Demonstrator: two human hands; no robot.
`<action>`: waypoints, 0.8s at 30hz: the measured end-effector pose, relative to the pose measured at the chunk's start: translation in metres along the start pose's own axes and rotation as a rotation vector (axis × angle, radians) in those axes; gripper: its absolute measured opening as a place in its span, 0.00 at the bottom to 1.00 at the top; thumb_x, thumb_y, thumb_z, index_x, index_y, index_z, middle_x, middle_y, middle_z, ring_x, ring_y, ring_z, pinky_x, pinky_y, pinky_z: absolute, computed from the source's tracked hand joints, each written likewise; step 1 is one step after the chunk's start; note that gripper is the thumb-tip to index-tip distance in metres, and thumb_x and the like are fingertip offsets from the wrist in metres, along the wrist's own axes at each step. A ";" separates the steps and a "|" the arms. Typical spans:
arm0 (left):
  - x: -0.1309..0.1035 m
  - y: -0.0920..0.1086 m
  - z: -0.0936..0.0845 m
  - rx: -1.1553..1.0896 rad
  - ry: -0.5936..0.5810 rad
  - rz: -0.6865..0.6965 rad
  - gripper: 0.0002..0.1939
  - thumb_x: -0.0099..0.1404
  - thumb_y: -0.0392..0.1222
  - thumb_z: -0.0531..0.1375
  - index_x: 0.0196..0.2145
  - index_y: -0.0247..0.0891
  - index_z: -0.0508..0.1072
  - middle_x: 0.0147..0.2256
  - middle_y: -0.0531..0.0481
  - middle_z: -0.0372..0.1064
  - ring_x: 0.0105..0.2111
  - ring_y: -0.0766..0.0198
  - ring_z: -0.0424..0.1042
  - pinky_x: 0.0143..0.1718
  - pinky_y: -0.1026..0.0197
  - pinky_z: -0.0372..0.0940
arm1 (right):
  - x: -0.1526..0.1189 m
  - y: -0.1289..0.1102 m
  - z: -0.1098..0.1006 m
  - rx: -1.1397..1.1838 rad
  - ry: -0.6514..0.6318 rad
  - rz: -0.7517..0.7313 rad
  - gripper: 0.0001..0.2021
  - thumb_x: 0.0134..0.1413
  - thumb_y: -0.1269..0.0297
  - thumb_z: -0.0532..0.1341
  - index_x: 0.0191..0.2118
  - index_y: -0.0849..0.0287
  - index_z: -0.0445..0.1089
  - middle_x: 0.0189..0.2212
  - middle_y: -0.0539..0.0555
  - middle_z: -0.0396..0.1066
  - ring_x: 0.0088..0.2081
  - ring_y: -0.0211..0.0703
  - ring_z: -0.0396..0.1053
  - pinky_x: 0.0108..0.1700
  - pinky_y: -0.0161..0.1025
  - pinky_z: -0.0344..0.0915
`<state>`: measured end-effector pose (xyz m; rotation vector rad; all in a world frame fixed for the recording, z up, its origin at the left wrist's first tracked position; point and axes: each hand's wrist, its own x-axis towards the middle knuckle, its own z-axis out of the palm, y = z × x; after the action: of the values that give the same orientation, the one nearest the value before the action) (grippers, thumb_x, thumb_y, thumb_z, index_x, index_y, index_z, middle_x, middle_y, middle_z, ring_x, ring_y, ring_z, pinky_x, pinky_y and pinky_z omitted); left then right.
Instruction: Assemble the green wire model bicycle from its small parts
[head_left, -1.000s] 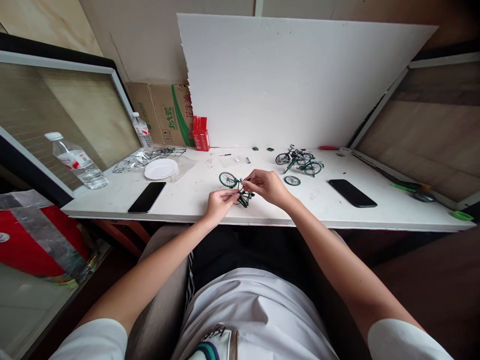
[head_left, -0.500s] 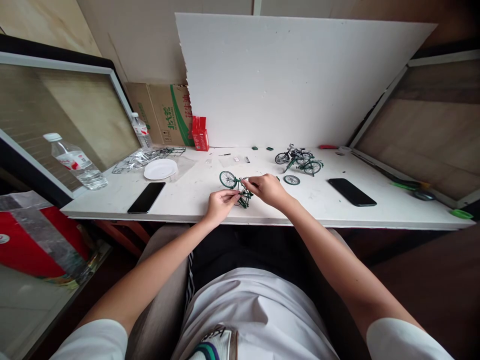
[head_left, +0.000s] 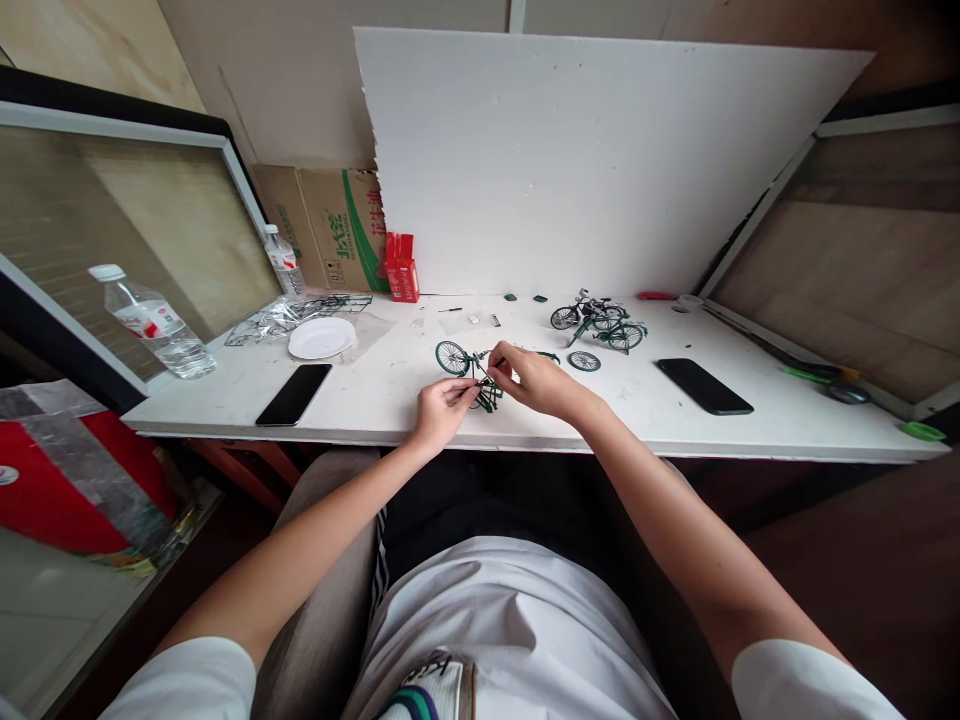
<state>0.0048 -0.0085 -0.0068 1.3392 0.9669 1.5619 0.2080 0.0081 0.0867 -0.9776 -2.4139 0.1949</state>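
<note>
Close to the table's front edge, a small dark green model bicycle (head_left: pixel 452 358) has one wheel showing at its left end. My left hand (head_left: pixel 437 413) pinches its frame between thumb and fingertips. From the right, my right hand (head_left: pixel 531 380) bends over the frame with thumb and forefinger closed together; what sits between them is too small to make out. Part of the frame is hidden behind my fingers. Just beyond my right hand lies a thin green piece (head_left: pixel 551 357), and a loose spoked wheel (head_left: pixel 584 361) rests flat beside it.
Behind the loose wheel stand a black model bicycle (head_left: pixel 574 314) and a green one (head_left: pixel 627 334). Phones (head_left: pixel 294 394) (head_left: pixel 703 386) lie on either side. A white plate (head_left: pixel 322 339), plastic part frames (head_left: pixel 300 312), bottles (head_left: pixel 161 325) and a red box (head_left: pixel 402 268) are left.
My right hand has shifted slightly left and curled lower over the bicycle frame, uncovering more of the green piece behind it. My left hand keeps its hold, and the bicycle's wheel has moved slightly left.
</note>
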 end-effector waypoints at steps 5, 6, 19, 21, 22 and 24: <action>0.000 0.000 -0.002 0.008 0.000 -0.012 0.22 0.58 0.53 0.75 0.41 0.31 0.83 0.45 0.34 0.84 0.42 0.49 0.84 0.47 0.47 0.80 | 0.001 -0.001 -0.007 0.057 -0.013 0.047 0.08 0.71 0.57 0.62 0.42 0.55 0.72 0.35 0.55 0.80 0.32 0.44 0.73 0.35 0.37 0.59; 0.000 0.000 -0.002 0.011 -0.002 -0.016 0.22 0.58 0.53 0.75 0.41 0.31 0.83 0.45 0.35 0.84 0.41 0.49 0.84 0.47 0.47 0.80 | 0.001 -0.002 -0.008 0.054 -0.019 0.053 0.08 0.71 0.57 0.62 0.41 0.55 0.72 0.34 0.55 0.80 0.32 0.44 0.72 0.34 0.37 0.59; -0.003 0.000 -0.001 0.043 -0.016 0.047 0.17 0.61 0.49 0.74 0.42 0.34 0.84 0.46 0.37 0.83 0.47 0.50 0.83 0.53 0.48 0.77 | 0.002 -0.001 -0.002 0.010 0.031 0.052 0.14 0.74 0.53 0.59 0.38 0.55 0.70 0.34 0.56 0.80 0.32 0.45 0.71 0.34 0.38 0.57; -0.003 0.001 -0.001 0.041 -0.006 0.055 0.17 0.61 0.49 0.73 0.42 0.34 0.84 0.46 0.36 0.83 0.48 0.49 0.83 0.54 0.48 0.76 | 0.001 0.001 -0.004 0.035 0.035 0.036 0.14 0.73 0.52 0.60 0.38 0.55 0.72 0.35 0.55 0.80 0.34 0.46 0.73 0.35 0.38 0.58; -0.003 0.001 -0.001 0.043 0.000 0.059 0.17 0.62 0.49 0.73 0.42 0.34 0.84 0.46 0.36 0.83 0.48 0.49 0.83 0.54 0.49 0.76 | 0.001 0.002 -0.005 0.049 0.031 0.036 0.14 0.72 0.52 0.61 0.38 0.55 0.73 0.34 0.55 0.80 0.34 0.46 0.74 0.36 0.38 0.59; -0.003 0.002 0.000 0.051 0.009 0.064 0.17 0.62 0.50 0.73 0.42 0.34 0.84 0.46 0.36 0.83 0.48 0.49 0.83 0.54 0.49 0.76 | 0.001 0.005 -0.008 0.069 0.021 0.036 0.14 0.70 0.51 0.64 0.38 0.55 0.76 0.34 0.55 0.81 0.34 0.46 0.75 0.36 0.39 0.61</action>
<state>0.0044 -0.0119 -0.0062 1.4120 0.9839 1.6015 0.2139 0.0118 0.0922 -0.9873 -2.3558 0.2782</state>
